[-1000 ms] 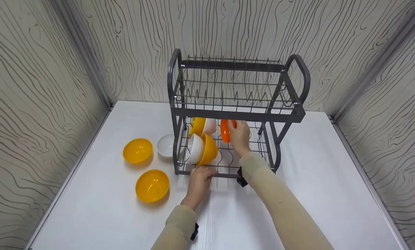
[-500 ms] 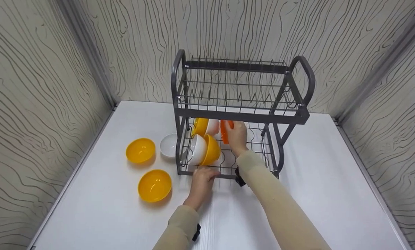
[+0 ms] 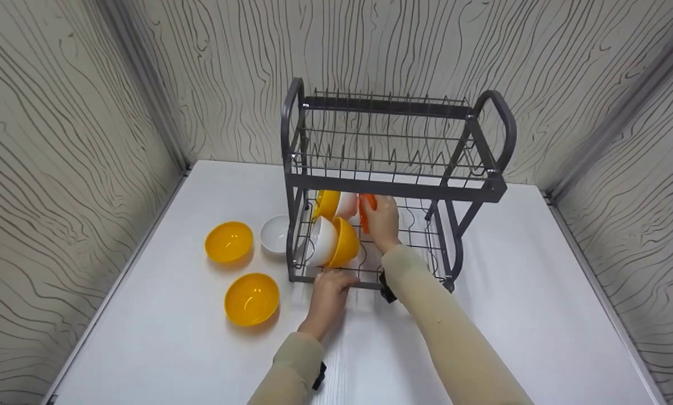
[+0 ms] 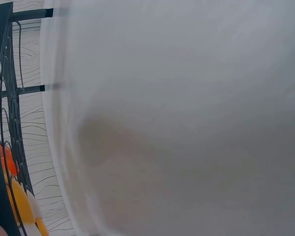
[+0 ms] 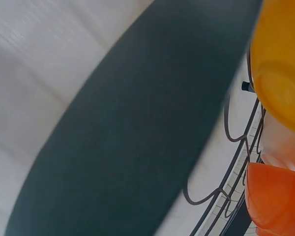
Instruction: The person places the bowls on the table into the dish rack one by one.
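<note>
In the head view my right hand [image 3: 383,224] reaches under the upper tier of a dark two-tier dish rack [image 3: 387,185]. It grips an orange bowl [image 3: 364,215], held on edge close beside a pale pinkish bowl [image 3: 346,205] in the back row. A yellow bowl [image 3: 326,203] stands left of that one. In front, a white bowl [image 3: 321,242] and a yellow bowl [image 3: 345,243] nest on their sides. My left hand [image 3: 330,295] holds the rack's lower front rail. The right wrist view shows the orange bowl [image 5: 275,196], with the hand itself hidden.
Left of the rack, two yellow bowls [image 3: 229,242] [image 3: 251,300] and a white bowl [image 3: 274,234] sit upright on the white table [image 3: 145,337]. The rack's upper tier hangs low over my right hand. Patterned panels [image 3: 246,73] enclose the back and sides.
My right hand has shifted the orange bowl slightly left toward the pinkish bowl and turned it more edge-on. The left hand stays at the rail. The head view has shifted a little.
</note>
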### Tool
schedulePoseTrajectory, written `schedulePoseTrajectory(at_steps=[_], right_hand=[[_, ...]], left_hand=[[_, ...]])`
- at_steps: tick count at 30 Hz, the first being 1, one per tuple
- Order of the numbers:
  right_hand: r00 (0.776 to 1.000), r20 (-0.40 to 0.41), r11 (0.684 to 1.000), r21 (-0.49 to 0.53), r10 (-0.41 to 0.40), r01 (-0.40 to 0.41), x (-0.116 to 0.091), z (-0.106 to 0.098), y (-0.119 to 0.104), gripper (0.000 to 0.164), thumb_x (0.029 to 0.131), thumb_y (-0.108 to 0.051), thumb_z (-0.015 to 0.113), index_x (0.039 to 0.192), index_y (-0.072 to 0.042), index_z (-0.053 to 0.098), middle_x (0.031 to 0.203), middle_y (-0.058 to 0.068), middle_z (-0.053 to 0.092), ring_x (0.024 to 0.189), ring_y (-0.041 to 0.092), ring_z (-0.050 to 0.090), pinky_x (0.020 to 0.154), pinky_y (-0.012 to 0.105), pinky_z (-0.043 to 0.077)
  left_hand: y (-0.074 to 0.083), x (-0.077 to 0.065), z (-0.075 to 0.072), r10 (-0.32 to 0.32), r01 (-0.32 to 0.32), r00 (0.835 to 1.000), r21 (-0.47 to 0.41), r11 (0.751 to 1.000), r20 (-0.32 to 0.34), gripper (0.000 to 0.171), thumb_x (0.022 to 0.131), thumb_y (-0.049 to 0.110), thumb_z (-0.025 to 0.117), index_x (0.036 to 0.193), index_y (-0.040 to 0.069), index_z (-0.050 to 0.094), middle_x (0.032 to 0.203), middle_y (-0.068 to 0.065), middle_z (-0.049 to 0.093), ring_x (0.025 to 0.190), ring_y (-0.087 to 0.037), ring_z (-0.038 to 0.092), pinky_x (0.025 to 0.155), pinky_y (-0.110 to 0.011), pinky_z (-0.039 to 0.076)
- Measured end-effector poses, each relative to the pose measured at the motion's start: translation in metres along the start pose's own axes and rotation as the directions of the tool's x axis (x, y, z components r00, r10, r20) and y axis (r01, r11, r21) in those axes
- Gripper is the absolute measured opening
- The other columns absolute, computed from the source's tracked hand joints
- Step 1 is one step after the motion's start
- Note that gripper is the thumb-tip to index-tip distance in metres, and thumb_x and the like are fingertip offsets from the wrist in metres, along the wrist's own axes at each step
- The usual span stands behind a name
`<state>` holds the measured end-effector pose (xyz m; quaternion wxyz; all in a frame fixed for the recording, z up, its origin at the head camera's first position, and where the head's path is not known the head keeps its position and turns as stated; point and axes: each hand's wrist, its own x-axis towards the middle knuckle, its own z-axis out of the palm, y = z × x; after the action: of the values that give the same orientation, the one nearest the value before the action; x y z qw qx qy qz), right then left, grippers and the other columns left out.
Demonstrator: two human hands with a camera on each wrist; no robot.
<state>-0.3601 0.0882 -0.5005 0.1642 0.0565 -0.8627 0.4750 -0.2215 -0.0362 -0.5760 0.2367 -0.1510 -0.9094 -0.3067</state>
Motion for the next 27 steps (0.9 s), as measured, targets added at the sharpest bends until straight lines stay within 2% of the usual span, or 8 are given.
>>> schedulePoseTrajectory(at_steps=[3, 8, 15, 21, 27], right_hand=[[1.0, 0.01, 1.0, -0.022, -0.007, 0.007, -0.001, 0.0, 0.0, 0.035, 0.094, -0.033, 0.051, 0.128, -0.025, 0.053, 0.118, 0.004, 0.054, 0.106, 0.02, 0.051, 0.095, 0.036, 0.048], [0.999, 0.022, 0.994, -0.101, -0.029, 0.031, -0.001, -0.001, -0.001, 0.035, 0.094, -0.035, 0.051, 0.126, -0.022, 0.056, 0.117, 0.006, 0.055, 0.106, 0.022, 0.051, 0.096, 0.038, 0.047], [0.991, 0.103, 0.977, -0.187, -0.087, 0.105, 0.002, -0.005, -0.004, 0.04, 0.093, -0.031, 0.053, 0.131, -0.019, 0.052, 0.121, 0.008, 0.055, 0.111, 0.024, 0.049, 0.1, 0.04, 0.042], [0.982, 0.162, 0.97, -0.206, -0.093, 0.126, 0.002, -0.011, -0.004, 0.044, 0.09, -0.024, 0.056, 0.133, -0.018, 0.05, 0.124, 0.01, 0.056, 0.113, 0.026, 0.05, 0.099, 0.043, 0.044], [0.985, 0.134, 0.976, -0.171, -0.11, 0.133, 0.002, -0.014, -0.002, 0.043, 0.088, -0.016, 0.056, 0.131, -0.017, 0.052, 0.119, 0.012, 0.057, 0.106, 0.026, 0.054, 0.093, 0.041, 0.049]], left_hand=[[0.001, 0.0, 0.001, -0.009, 0.009, 1.0, 0.006, 1.0, 0.013, 0.025, 0.077, 0.002, 0.067, 0.089, 0.022, 0.074, 0.085, 0.01, 0.072, 0.081, -0.01, 0.062, 0.073, -0.027, 0.041], [0.0, -0.001, 0.001, -0.007, 0.007, 1.0, -0.002, 1.0, 0.014, 0.025, 0.077, 0.002, 0.067, 0.09, 0.021, 0.074, 0.084, 0.009, 0.072, 0.08, -0.011, 0.061, 0.073, -0.028, 0.041], [-0.005, -0.001, 0.004, 0.056, -0.058, 0.995, -0.02, 0.998, -0.082, 0.027, 0.07, -0.004, 0.068, 0.084, 0.019, 0.074, 0.078, 0.007, 0.071, 0.074, -0.011, 0.06, 0.069, -0.027, 0.039], [-0.005, -0.001, 0.002, 0.011, -0.012, 1.0, -0.046, 0.999, -0.027, 0.026, 0.074, -0.003, 0.066, 0.087, 0.019, 0.074, 0.082, 0.007, 0.071, 0.078, -0.011, 0.061, 0.073, -0.029, 0.041], [-0.001, -0.002, 0.002, -0.012, 0.012, 1.0, -0.046, 0.999, 0.0, 0.025, 0.076, 0.0, 0.068, 0.088, 0.021, 0.074, 0.082, 0.009, 0.071, 0.079, -0.01, 0.061, 0.073, -0.027, 0.041]])
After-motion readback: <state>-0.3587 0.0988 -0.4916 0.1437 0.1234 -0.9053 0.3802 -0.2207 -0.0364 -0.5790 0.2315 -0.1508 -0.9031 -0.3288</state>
